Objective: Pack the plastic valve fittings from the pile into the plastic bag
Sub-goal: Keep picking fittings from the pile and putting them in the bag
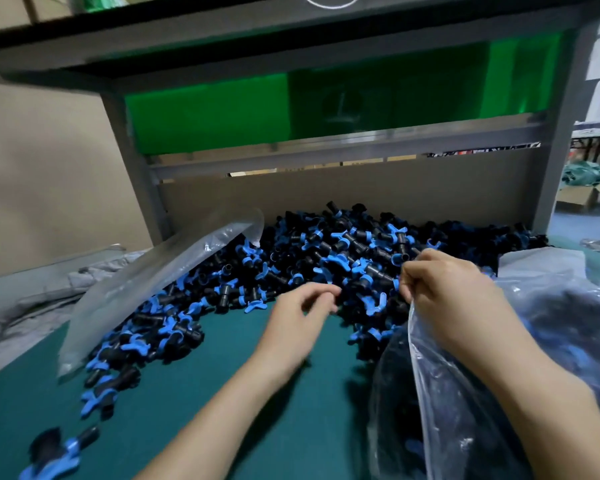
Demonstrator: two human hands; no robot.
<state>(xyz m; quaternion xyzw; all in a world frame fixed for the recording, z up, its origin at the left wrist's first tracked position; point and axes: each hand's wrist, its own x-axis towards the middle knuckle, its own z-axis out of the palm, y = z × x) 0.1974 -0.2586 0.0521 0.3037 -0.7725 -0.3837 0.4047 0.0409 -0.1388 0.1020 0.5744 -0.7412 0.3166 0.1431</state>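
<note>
The green bench [243,393] carries a wide pile [326,258] of black and blue fittings, which spreads from the back wall forward to both hands. The bag [440,410] lies at the right, in front of the pile, with dark fittings already inside. Its long axis runs from the right hand toward the near edge, and its open edge faces left. A stack of flat clear bags [146,282] leans on the left side of the pile. The right hand [440,282] pinches the rim of the bag and lifts it just over the pile. The left hand [302,313] hovers at the near edge of the pile, fingers half curled, holding nothing visible. A few loose fittings [59,448] lie apart at the near left.
</note>
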